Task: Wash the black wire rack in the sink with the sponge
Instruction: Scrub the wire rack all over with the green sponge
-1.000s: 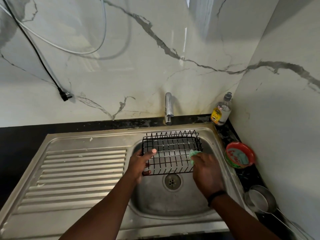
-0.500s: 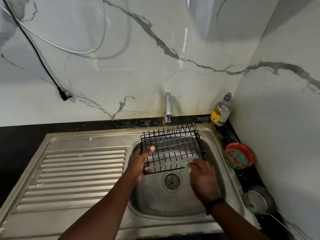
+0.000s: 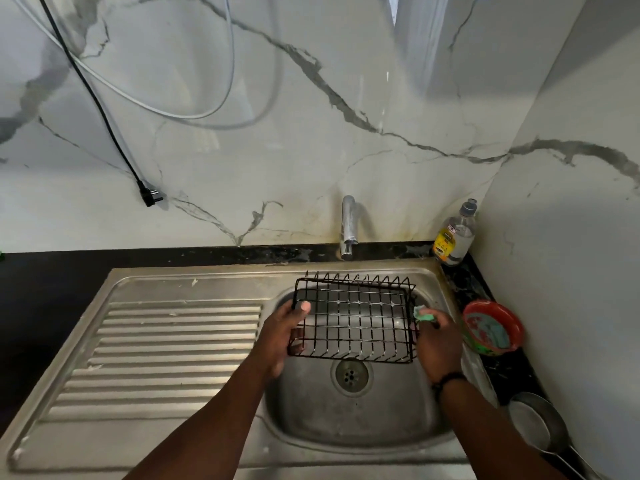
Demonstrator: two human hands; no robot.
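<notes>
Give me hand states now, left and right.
Left hand: grips the left edge of the black wire rack.
Right hand: pinches the green sponge against the rack's right side.

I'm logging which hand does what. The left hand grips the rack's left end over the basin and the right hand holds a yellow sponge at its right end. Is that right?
Only the colour is wrong. In the head view the sponge in the right hand is green, not yellow. The rest holds: the left hand grips the left end of the black wire rack over the sink basin.
</notes>
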